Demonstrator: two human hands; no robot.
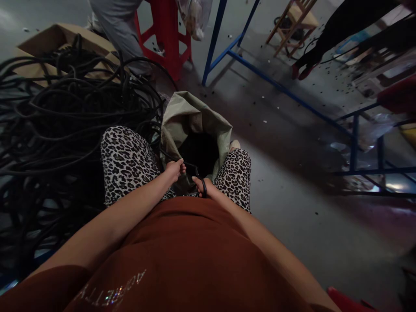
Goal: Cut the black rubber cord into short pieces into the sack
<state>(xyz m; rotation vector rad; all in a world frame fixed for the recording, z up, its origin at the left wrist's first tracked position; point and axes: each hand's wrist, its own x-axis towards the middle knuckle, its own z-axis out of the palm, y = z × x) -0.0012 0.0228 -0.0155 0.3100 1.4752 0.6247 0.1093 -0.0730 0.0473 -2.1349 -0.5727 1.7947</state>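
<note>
Both hands at mouth of green sack [191, 119], between the knees.
Left hand [174, 168] and right hand [200, 186] each clenched around black cable [203, 187]; cable pile [65, 117] just beside, at left.

Both bare forearms reach forward and down from the lower edge of the view and converge between the knees. The left hand [175, 169] is curled closed, knuckles up, fingers pinched at its tip. The right hand [200, 186] sits just beside it, slightly lower, fingers folded shut with the wrist turned inward. The two hands are near each other, not touching.
</note>
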